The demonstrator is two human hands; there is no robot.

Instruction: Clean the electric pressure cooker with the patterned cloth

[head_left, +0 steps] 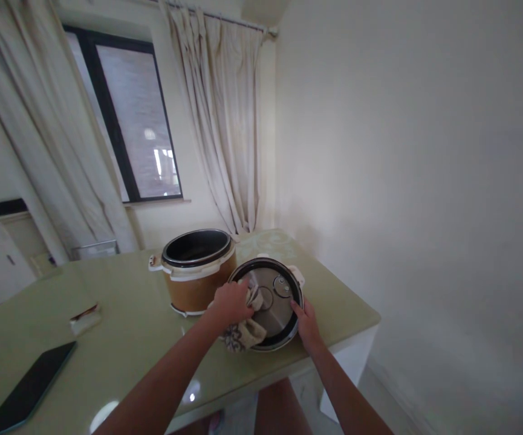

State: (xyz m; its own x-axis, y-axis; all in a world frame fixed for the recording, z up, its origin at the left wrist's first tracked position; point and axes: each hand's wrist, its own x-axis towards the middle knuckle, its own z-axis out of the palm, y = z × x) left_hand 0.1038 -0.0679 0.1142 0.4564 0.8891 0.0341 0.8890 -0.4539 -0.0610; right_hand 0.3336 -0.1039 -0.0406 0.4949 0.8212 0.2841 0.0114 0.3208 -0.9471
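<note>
My left hand (233, 304) is closed around a patterned cloth (243, 335), pressing it against the inner face of a round pressure cooker lid (274, 317). The lid is tilted up at the table's near edge, its metal underside and black sealing ring facing me. At its right rim my right hand (307, 320) grips it, thumb over the inside edge. Directly behind and to the left stands the cooker body (202, 287), brown with a white rim and side handle. Its top is uncovered and shows a dark inner pot (198, 248).
The pale green table (138, 302) ends at a corner on the right, near the wall (401, 181). To the left lie a dark flat tablet-like object (29, 383) and a small white packet (85, 320). Curtains (225, 115) hang beside the window behind.
</note>
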